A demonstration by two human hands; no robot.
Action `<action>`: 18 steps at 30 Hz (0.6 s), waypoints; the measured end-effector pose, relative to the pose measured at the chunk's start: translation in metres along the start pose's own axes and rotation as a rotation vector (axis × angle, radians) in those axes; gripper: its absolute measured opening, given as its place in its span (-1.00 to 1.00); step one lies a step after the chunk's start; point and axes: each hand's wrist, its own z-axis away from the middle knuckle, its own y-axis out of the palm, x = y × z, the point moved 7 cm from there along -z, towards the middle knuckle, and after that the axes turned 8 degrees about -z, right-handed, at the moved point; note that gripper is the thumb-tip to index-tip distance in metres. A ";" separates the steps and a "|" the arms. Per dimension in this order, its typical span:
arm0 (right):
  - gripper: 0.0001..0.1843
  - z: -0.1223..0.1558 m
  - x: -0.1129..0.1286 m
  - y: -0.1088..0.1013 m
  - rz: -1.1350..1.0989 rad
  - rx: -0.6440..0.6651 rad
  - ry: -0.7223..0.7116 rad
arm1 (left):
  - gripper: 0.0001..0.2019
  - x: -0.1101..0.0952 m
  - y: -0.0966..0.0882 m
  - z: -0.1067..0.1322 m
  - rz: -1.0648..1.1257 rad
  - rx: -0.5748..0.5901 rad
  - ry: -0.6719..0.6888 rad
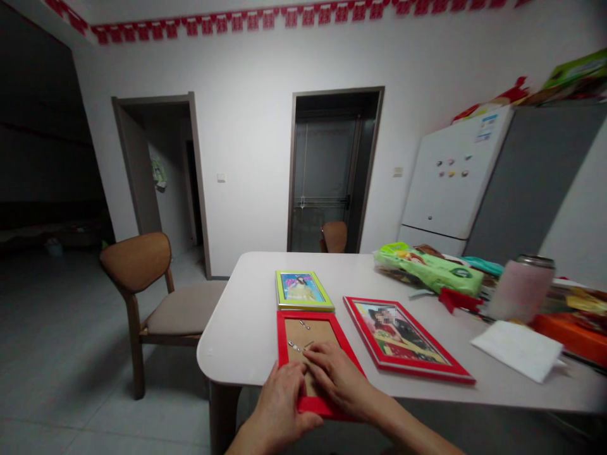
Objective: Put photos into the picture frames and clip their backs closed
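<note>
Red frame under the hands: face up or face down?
Face down: the red frame shows its brown backing board and metal clips on top.

Right hand (334,373) and left hand (283,398) hid much of the lower brown backing (320,333) in the nearer red frame (345,344), exact fingertip contact unclear, and the bottom edge cut off both forearms (412,424). Pixelation masked part of the other frame's photo (403,344), while the fridge magnets (452,173) and label print (486,126) were too small to tell. Table (241,341) hid most of the far chair (334,236); orange item (576,338) ran off the right edge.
</note>
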 end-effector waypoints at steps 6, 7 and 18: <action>-0.69 -0.040 -0.012 0.021 0.122 0.008 0.056 | -0.50 0.002 -0.001 0.003 0.007 -0.024 0.016; -0.69 -0.043 -0.012 0.023 0.114 0.007 0.056 | -0.51 0.003 0.000 0.003 0.006 -0.025 0.015; -0.64 -0.041 -0.003 0.024 -0.038 0.002 -0.021 | -0.63 0.001 -0.004 0.004 -0.011 -0.023 0.016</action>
